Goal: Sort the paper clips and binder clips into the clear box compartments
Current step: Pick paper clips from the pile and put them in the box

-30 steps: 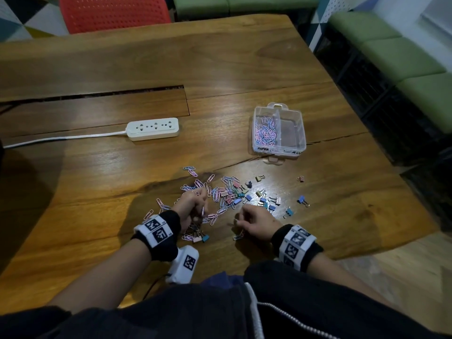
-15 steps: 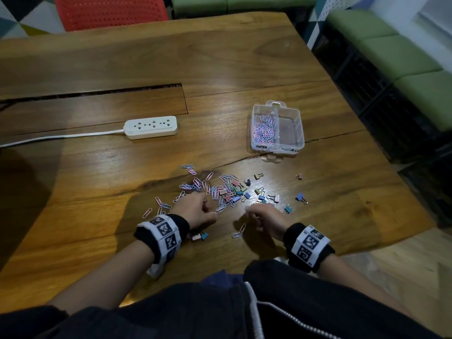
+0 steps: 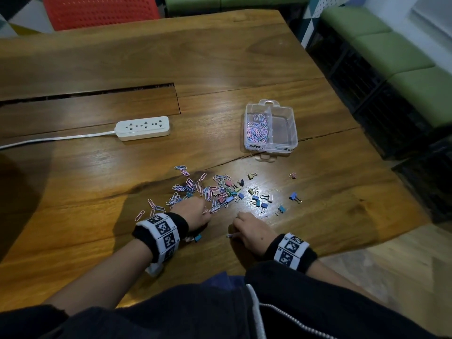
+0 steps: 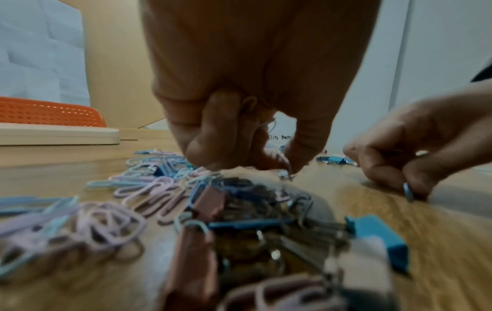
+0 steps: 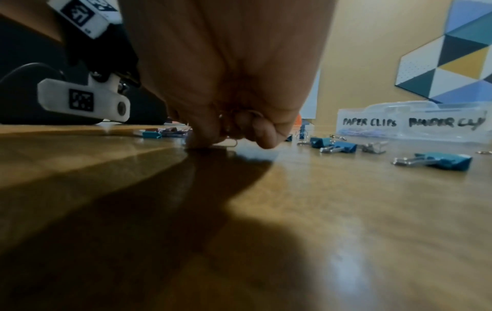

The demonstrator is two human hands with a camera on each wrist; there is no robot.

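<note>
Pastel paper clips [image 3: 193,189] lie heaped mid-table, with coloured binder clips [image 3: 259,201] mixed in and strewn to their right. The clear box [image 3: 271,146] stands beyond; paper clips fill its left compartment [image 3: 256,129], and the right one looks bare. My left hand [image 3: 205,212] is at the heap's near edge, fingers curled round several paper clips [image 4: 250,103], fingertips down on the wood. My right hand [image 3: 236,228] rests on the table nearer me, pinching a blue paper clip [image 4: 408,193], with more clip wire showing inside its curled fingers [image 5: 226,126].
A white power strip [image 3: 143,127] and its cord lie far left, beside a long slot [image 3: 90,91] in the tabletop. A red chair [image 3: 100,11] stands behind the table and green benches [image 3: 403,57] to the right. The table's edge runs close to my right wrist.
My left hand has dropped from a raised fist to the table at the heap's near edge. My right hand has drawn back slightly toward me, still curled.
</note>
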